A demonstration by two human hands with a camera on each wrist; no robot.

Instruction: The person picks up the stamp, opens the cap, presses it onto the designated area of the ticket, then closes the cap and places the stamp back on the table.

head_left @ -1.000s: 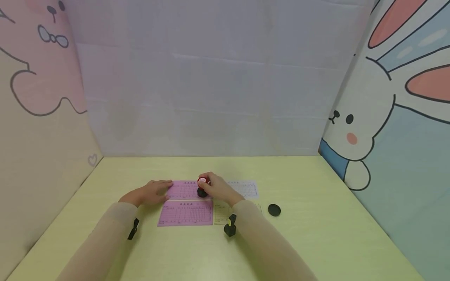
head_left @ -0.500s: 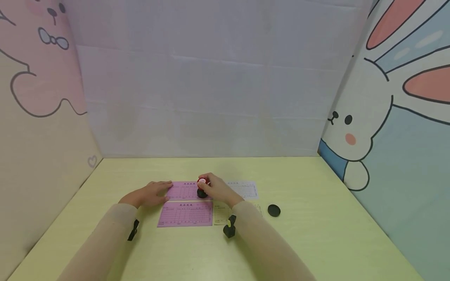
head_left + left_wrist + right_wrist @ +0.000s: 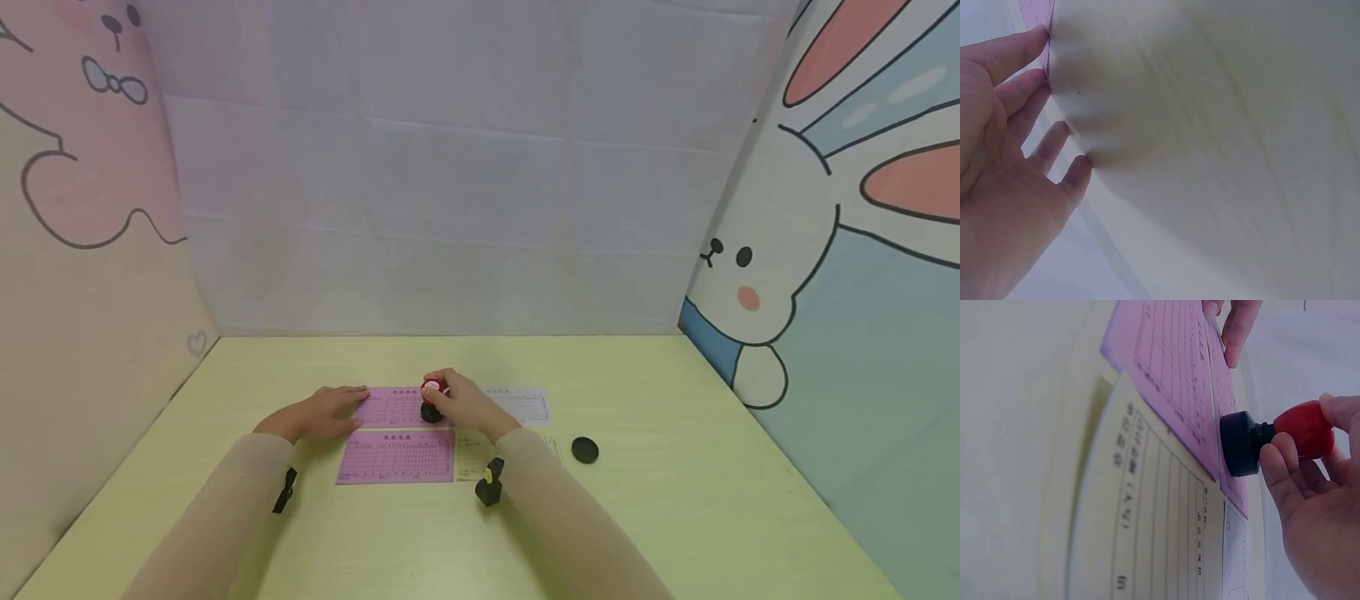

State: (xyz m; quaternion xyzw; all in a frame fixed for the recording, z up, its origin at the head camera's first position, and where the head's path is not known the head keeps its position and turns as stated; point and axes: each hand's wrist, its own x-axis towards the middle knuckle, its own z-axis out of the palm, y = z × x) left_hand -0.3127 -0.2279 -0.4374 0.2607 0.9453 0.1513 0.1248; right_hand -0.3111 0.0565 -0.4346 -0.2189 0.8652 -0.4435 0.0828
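Note:
My right hand point(image 3: 471, 407) grips a round stamp point(image 3: 1304, 430) by its red knob-like handle, thumb and fingers around it. The black base point(image 3: 1239, 445) of the stamp meets the upper pink printed form point(image 3: 390, 404) near its right end. With fingers spread and relaxed, my left hand point(image 3: 324, 414) rests at the left edge of that same form; its fingertips touch the paper's edge in the left wrist view. A second pink form point(image 3: 396, 457) lies just below. Beside it is a yellow form point(image 3: 1147, 519), partly hidden by the right arm, and behind that a white form point(image 3: 528, 404).
On the pale yellow table point(image 3: 360, 542), a flat black disc point(image 3: 585, 450) lies to the right of the forms. A white sheet point(image 3: 450, 183) closes off the back, with cartoon-printed walls at both sides. Black straps sit around both wrists.

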